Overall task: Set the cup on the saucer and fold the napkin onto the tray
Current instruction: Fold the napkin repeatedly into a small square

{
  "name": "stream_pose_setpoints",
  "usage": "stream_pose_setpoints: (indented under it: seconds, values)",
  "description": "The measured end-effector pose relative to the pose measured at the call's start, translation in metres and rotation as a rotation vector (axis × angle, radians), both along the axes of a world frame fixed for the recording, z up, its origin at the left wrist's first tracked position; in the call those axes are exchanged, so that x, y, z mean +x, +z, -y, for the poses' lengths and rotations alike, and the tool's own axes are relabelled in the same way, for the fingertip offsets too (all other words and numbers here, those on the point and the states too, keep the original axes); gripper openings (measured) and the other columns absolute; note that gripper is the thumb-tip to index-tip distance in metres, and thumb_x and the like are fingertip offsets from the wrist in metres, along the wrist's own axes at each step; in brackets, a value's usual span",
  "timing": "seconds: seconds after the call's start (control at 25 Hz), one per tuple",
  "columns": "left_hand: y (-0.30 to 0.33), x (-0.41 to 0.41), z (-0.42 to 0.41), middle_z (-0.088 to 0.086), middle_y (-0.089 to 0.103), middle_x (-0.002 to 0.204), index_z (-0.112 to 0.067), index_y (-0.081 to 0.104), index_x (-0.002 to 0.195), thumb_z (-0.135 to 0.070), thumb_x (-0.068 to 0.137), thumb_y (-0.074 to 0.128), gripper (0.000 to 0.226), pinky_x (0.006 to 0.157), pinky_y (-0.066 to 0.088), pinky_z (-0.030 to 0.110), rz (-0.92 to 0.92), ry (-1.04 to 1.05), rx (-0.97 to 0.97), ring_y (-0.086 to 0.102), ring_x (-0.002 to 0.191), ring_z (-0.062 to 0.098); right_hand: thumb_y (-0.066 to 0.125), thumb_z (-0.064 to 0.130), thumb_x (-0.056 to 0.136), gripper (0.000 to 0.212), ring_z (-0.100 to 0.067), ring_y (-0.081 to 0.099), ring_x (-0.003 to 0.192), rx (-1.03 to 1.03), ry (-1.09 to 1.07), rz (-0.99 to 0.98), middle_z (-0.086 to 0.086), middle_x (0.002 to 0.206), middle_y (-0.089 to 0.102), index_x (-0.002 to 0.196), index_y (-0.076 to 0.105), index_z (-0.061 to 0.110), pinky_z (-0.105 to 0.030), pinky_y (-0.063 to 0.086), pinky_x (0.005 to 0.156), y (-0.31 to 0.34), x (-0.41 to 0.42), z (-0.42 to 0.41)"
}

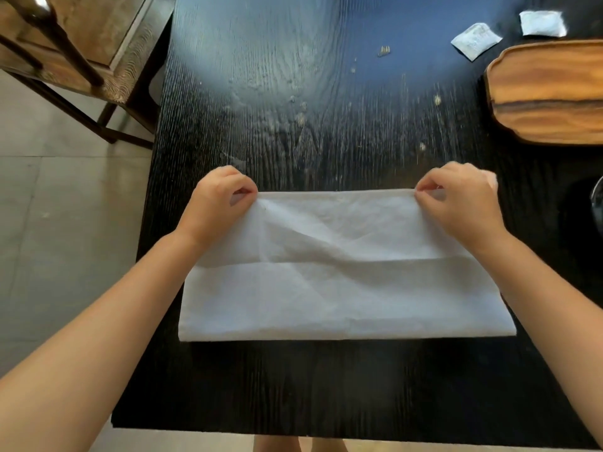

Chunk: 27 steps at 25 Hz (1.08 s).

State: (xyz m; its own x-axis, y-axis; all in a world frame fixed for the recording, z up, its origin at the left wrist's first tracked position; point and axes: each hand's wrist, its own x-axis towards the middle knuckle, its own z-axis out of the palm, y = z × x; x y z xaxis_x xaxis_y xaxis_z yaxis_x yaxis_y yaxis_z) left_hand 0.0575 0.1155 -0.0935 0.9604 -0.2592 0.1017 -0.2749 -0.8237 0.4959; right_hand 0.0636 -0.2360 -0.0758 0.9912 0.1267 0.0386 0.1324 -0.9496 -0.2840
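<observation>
napkin-folding step in hand: left hand (217, 203) and right hand (463, 200) each pinch a far corner of the napkin (342, 282). next likely needs another fold, then the tray (548, 93).

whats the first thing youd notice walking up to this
The white napkin spread flat on the near middle of the black table, with the left hand and right hand each pinching a far corner. After that, the wooden tray at the far right edge and two small white packets lying just beyond it.
</observation>
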Motion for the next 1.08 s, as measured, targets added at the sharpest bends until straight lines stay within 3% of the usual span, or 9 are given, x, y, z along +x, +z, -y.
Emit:
stream_pose_setpoints:
  seconds: [0.24,0.36,0.48,0.6,0.68,0.8,1.08]
  values:
    - [-0.002,-0.057,0.003,0.007,0.062,0.080,-0.007,0.067,0.079,-0.004,0.080,0.066,0.003,0.072,0.041,0.027,-0.027,0.037,-0.002,0.054,0.077,0.022,0.061,0.014,0.083,0.008,-0.028,0.055,0.079,-0.121,-0.063,0.097,-0.005,0.072,0.063,0.077,0.066,0.014,-0.043,0.024,0.095,-0.004,-0.065,0.002]
    - [-0.003,-0.060,0.008,0.009,0.062,0.081,-0.006,0.067,0.082,-0.004,0.081,0.064,0.004,0.076,0.043,0.031,-0.002,0.092,0.001,0.055,0.079,0.026,0.056,0.014,0.084,0.012,-0.029,0.054,0.082,-0.175,-0.170,0.077,-0.007,0.075,0.064,0.078,0.066,0.013,-0.049,0.026,0.097,-0.003,-0.069,-0.007]
    - [-0.003,-0.068,0.023,0.015,0.065,0.110,-0.004,0.062,0.111,-0.017,0.086,0.051,0.030,0.093,0.045,0.048,0.063,0.209,0.053,0.057,0.106,0.033,0.054,0.013,0.081,0.017,-0.032,0.052,0.105,-0.182,-0.251,0.099,-0.012,0.104,0.062,0.095,0.064,0.011,-0.059,0.021,0.105,0.000,-0.074,-0.026]
    - [-0.005,-0.094,0.077,0.011,0.040,0.146,-0.008,0.039,0.138,-0.028,0.089,0.036,0.053,0.110,0.020,0.049,0.044,0.169,0.134,0.032,0.137,0.025,0.042,0.023,0.086,0.048,-0.028,0.026,0.139,-0.102,-0.115,0.093,-0.012,0.147,0.036,0.133,0.043,0.017,-0.055,0.008,0.110,-0.008,-0.095,-0.064]
    - [-0.016,-0.114,0.112,0.006,0.031,0.152,-0.016,0.029,0.143,-0.035,0.091,0.030,0.055,0.110,0.012,0.050,0.002,0.061,0.232,0.025,0.141,0.021,0.033,0.029,0.089,0.053,-0.023,0.016,0.142,-0.101,0.023,0.019,-0.009,0.153,0.027,0.141,0.032,0.019,-0.050,0.005,0.111,-0.021,-0.114,-0.091]
    - [-0.031,-0.121,0.121,0.003,0.031,0.152,-0.022,0.030,0.143,-0.039,0.091,0.028,0.055,0.109,0.013,0.053,-0.028,0.027,0.340,0.027,0.140,0.020,0.027,0.036,0.091,0.056,-0.019,0.016,0.142,-0.165,0.072,-0.066,-0.007,0.154,0.024,0.144,0.028,0.019,-0.048,0.006,0.111,-0.036,-0.125,-0.093]
    - [-0.029,-0.121,0.111,0.002,0.019,0.156,-0.030,0.024,0.145,-0.051,0.088,0.031,0.062,0.112,0.006,0.051,-0.057,0.009,0.356,0.014,0.144,0.021,0.018,0.052,0.089,0.065,-0.023,0.001,0.145,-0.198,-0.174,-0.130,-0.008,0.158,0.006,0.147,0.007,0.025,-0.051,0.000,0.114,-0.032,-0.128,-0.006]
